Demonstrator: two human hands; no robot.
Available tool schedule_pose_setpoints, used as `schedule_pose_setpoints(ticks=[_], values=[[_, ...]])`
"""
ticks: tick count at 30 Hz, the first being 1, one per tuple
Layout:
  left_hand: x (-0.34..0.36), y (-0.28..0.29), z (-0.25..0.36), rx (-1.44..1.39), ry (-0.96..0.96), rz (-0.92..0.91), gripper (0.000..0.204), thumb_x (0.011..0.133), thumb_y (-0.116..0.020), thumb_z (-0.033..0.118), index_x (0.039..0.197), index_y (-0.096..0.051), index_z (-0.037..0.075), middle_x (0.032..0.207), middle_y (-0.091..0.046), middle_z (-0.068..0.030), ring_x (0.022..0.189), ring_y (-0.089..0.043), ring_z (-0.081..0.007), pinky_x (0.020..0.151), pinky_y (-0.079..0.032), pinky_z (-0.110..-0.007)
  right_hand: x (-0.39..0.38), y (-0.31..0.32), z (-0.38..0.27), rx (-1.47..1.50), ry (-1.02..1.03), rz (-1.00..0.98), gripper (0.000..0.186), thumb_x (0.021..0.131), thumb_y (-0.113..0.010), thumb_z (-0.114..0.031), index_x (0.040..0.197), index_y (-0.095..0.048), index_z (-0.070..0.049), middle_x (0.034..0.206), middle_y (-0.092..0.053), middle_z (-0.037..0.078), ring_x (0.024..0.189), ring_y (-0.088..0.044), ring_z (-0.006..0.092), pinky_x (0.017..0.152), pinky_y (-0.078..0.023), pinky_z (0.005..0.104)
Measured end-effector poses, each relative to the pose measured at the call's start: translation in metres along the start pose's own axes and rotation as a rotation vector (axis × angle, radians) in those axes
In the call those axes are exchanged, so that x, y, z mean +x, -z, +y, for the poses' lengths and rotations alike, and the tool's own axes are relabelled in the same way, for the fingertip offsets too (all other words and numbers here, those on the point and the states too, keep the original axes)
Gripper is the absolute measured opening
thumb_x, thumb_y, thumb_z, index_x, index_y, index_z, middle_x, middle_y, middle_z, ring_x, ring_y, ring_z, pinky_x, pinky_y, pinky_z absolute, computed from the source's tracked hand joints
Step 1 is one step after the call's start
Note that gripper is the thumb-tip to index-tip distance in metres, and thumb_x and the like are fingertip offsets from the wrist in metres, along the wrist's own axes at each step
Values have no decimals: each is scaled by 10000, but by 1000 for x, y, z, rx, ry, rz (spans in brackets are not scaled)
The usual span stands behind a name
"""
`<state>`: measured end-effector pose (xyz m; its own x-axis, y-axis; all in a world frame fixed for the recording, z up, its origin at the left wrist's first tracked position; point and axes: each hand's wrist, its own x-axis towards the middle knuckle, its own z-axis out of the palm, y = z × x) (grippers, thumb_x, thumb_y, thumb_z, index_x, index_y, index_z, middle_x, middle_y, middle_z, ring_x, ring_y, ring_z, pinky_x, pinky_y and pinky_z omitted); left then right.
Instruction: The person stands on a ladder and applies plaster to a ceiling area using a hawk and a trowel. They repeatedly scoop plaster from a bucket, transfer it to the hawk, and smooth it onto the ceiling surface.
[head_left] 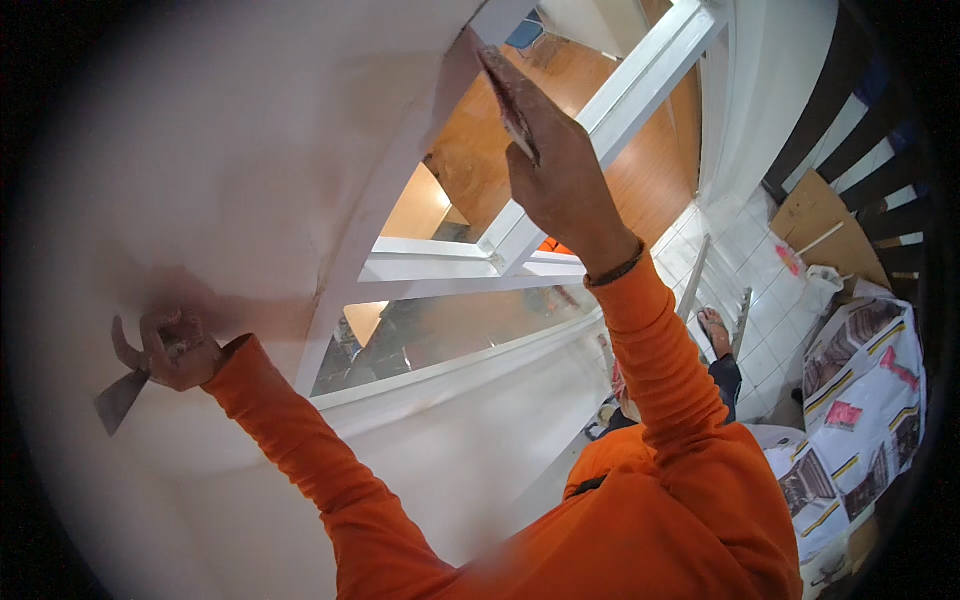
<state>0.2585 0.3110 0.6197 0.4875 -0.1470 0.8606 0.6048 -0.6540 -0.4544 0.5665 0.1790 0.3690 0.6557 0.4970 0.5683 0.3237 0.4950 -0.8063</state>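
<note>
Scraper [122, 402] with a flat grey blade sits at the left of the frame, its blade angled down toward the lower left. The left hand [180, 350] has its fingers curled in and grips the scraper, with one finger bent out to the side. It is close to the pale wall [250, 120], but whether it touches cannot be told.

At the upper centre, the right hand [565, 165] is stretched out with its fingers together, clasping a thin pale piece [518, 130] seen edge-on; its kind is unclear. Its fingertips are beside the white frame [640, 85], whose openings show a wooden floor [650, 165] and, near the top edge, a blue chair [526, 33].

Both arms wear orange sleeves [650, 350], and a dark bracelet [618, 265] circles the right wrist. Right of centre, a foot [716, 332] shows between metal bars [692, 280] above white tiles [765, 320]. Farther right are a cardboard sheet [830, 228], a printed white covering [872, 385] and dark slats [825, 95].
</note>
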Motion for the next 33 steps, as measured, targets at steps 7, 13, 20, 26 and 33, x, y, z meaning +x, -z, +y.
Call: schedule_pose_setpoints(ticks=[7,13,20,26,33], values=[[-4,1,-10,-166,55,62,220,767,-560,-28,557,-549,34,415,-441,-4,741,-595,-106,723,-533,-317,-10,-18,-9,-67,76,45,549,856,-498,64,1389,-410,-37,1375,-476,195,1265,-464,365,1066,-385,395],[-3,0,6,-345,286,144,259,812,-572,0,556,-548,31,419,-447,-14,792,-602,-85,560,-513,-255,-22,-29,-20,-86,55,-13,611,753,-563,110,1339,-461,-32,1343,-500,185,1286,-437,368,1091,-350,468],[1,-7,18,-511,274,216,300,855,-531,18,556,-548,7,577,-554,-80,648,-601,-92,446,-462,-217,-38,-38,-32,-37,47,-89,602,755,-550,122,1334,-463,-16,1350,-497,187,1284,-439,370,1111,-319,458],[3,-8,22,-751,364,300,180,791,-555,-47,618,-573,-2,858,-629,-115,420,-519,-94,420,-446,-204,-26,-24,-12,-46,65,53,571,784,-561,78,1335,-467,-42,1343,-503,185,1259,-464,377,1083,-351,489],[-2,-1,7,-371,216,185,118,740,-602,-67,671,-598,29,870,-642,-92,555,-598,-139,481,-509,-217,-23,-27,-13,-29,78,33,546,850,-510,45,1378,-424,-64,1368,-483,187,1231,-494,377,1048,-408,430]])
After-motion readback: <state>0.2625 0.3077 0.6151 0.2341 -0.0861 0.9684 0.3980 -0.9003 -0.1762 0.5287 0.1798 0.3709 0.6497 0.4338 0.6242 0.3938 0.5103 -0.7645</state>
